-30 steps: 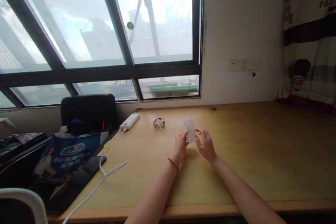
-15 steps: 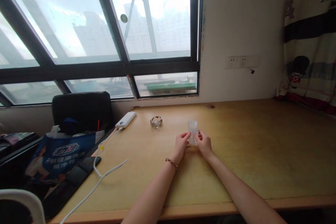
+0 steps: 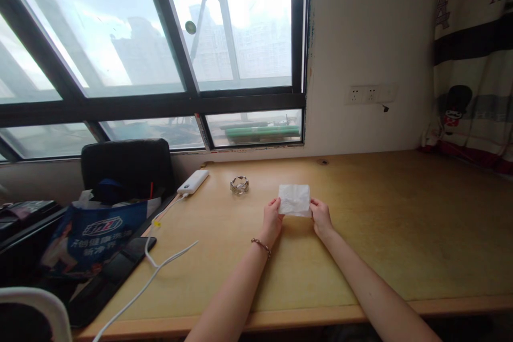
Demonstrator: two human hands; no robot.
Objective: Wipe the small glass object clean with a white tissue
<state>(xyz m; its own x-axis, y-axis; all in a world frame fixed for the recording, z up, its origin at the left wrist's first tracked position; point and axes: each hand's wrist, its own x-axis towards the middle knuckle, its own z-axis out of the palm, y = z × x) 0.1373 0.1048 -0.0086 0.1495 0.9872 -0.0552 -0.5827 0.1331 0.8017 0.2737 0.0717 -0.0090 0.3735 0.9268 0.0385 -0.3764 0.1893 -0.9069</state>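
A white paper tissue (image 3: 294, 199), partly unfolded into a wide rectangle with a crease down its middle, is held up over the wooden table (image 3: 401, 235). My left hand (image 3: 273, 219) pinches its left edge between thumb and fingers; a beaded bracelet (image 3: 261, 247) circles that wrist. At the tissue's right edge, my right hand (image 3: 320, 216) is closed in a pinch too. To the left of the hands, apart from them, a silvery openwork ring-shaped object (image 3: 239, 185) rests on the tabletop.
A white power bank (image 3: 193, 182) with a white cable (image 3: 154, 271) lies along the table's left side. Beyond that edge are a black chair (image 3: 126, 165) and a blue printed bag (image 3: 96, 235). Window, wall sockets (image 3: 363, 94) and a curtain (image 3: 473, 64) border the back.
The tissue has gone from a narrow folded strip to a wider sheet. My hands have moved apart sideways, each keeping hold of one edge.
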